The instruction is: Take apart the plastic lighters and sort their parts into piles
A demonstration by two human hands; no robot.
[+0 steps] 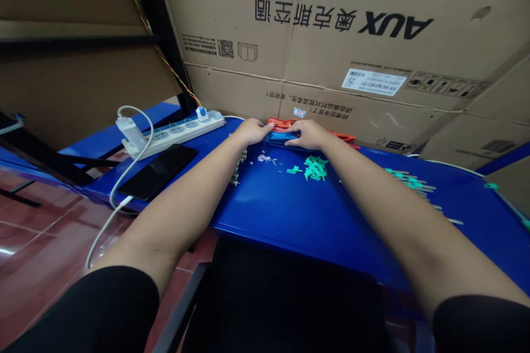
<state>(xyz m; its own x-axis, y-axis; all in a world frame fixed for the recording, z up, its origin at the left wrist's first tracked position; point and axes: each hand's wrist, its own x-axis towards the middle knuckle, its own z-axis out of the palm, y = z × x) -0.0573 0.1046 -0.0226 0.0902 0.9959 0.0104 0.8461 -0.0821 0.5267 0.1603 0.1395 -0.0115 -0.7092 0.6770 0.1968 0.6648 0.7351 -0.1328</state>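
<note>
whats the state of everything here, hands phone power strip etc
left hand, fingers against the end of the blue plastic part
right hand, lying over the blue plastic part
orange plastic part, lying beyond the right hand
teal plastic pieces, loose heap on the blue table
phone, lying flat, dark
white cable, looped, running to the phone
power strip, two plugs in
cardboard box, upright, print upside down

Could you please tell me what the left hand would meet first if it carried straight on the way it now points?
Most likely the orange-red plastic piece just beyond the left hand, beside the blue piece, though depth is hard to judge from this view.
</note>
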